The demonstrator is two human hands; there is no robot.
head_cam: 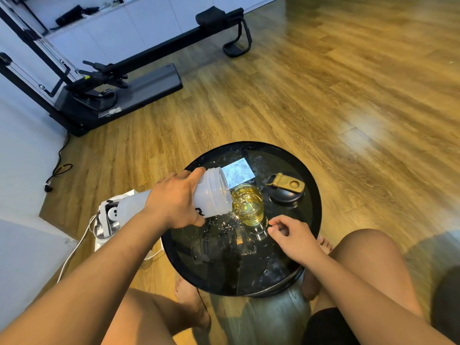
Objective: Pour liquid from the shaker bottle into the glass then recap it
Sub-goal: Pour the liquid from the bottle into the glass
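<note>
1. Head view: a wooden floor with a black exercise machine by the wall, and a round black table between the person's knees.
2. The left hand grips the translucent shaker bottle, tipped so its open mouth sits over the glass, which holds yellow liquid.
3. The right hand rests just beside the glass base, fingers loosely curled, holding nothing.
4. The black cap lies on the table right of the glass.
</note>
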